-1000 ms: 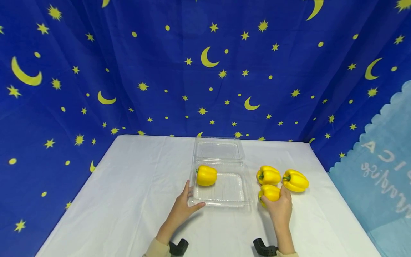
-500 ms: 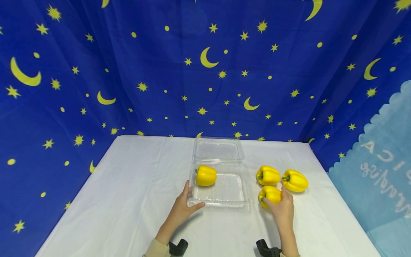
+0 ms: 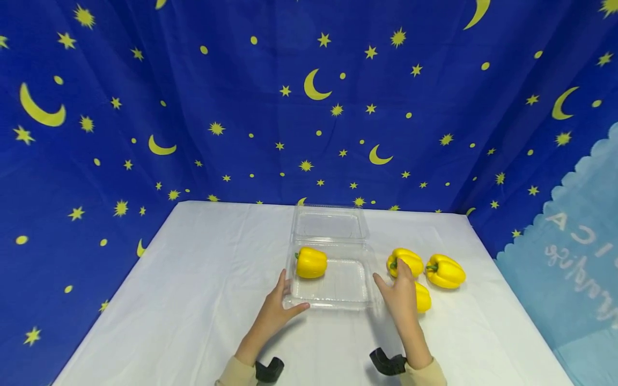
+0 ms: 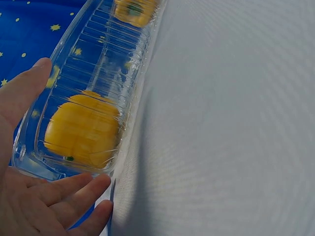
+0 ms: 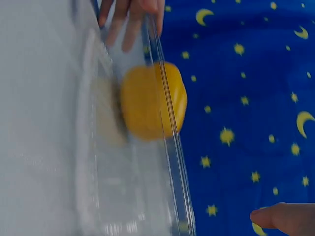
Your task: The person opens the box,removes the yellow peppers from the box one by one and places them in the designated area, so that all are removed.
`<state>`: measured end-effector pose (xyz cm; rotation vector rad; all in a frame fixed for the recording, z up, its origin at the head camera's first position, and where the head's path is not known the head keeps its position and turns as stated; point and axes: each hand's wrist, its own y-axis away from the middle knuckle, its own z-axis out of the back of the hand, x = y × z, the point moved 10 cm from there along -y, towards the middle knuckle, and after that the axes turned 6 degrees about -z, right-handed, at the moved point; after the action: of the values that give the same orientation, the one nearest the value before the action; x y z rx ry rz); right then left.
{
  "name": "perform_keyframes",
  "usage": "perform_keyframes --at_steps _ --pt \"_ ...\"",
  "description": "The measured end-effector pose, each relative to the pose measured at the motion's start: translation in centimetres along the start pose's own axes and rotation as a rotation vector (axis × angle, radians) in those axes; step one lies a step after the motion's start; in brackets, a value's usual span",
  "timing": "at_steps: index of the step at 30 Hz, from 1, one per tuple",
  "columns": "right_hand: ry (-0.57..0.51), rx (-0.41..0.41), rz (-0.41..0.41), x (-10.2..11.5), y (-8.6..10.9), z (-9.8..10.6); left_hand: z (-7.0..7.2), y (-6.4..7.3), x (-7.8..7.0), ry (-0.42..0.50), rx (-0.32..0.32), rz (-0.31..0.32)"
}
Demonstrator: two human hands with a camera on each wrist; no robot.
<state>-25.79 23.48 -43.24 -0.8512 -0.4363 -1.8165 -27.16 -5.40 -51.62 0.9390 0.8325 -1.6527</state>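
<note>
A clear plastic clamshell container (image 3: 338, 306) lies with its lid (image 3: 329, 224) folded back. One yellow bell pepper (image 3: 311, 264) sits in the left part of its base. My left hand (image 3: 272, 316) rests at the front left corner, thumb and fingers spread; in the left wrist view its fingertips (image 4: 101, 184) are beside the container wall. Over the table, between the container and the loose peppers, is my right hand (image 3: 402, 297), fingers extended, holding nothing. It partly covers a front yellow bell pepper (image 3: 422, 299) and overlaps the one behind (image 3: 415, 261).
Another yellow bell pepper (image 3: 446, 272) lies farthest right on the white tablecloth (image 3: 203, 300). A blue curtain (image 3: 260, 96) with moons and stars hangs behind and along the sides. A light blue cloth (image 3: 569, 268) with white lettering hangs at the right.
My right hand has let go of the front pepper and moved left toward the container. That pepper now sits slightly farther right. The left hand has stayed in place.
</note>
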Motion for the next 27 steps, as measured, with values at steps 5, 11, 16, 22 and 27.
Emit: perform_keyframes --at_steps 5,11,16,22,27 --pt "0.016 0.052 0.028 1.6 -0.1 -2.0 -0.1 0.0 0.0 0.006 0.003 -0.008" --pt "0.018 0.044 0.080 3.2 -0.1 -3.0 -0.1 0.0 -0.2 0.019 0.001 -0.013" --pt "-0.008 0.044 0.091 4.3 -0.3 -3.5 -0.1 -0.1 -0.1 0.020 0.001 -0.011" --pt "-0.047 0.068 0.104 5.6 -0.4 -4.7 -0.1 -0.2 0.0 0.020 0.000 -0.015" --pt "-0.103 0.041 0.095 6.3 -0.4 -5.5 0.0 -0.1 -0.2 0.019 -0.004 -0.028"
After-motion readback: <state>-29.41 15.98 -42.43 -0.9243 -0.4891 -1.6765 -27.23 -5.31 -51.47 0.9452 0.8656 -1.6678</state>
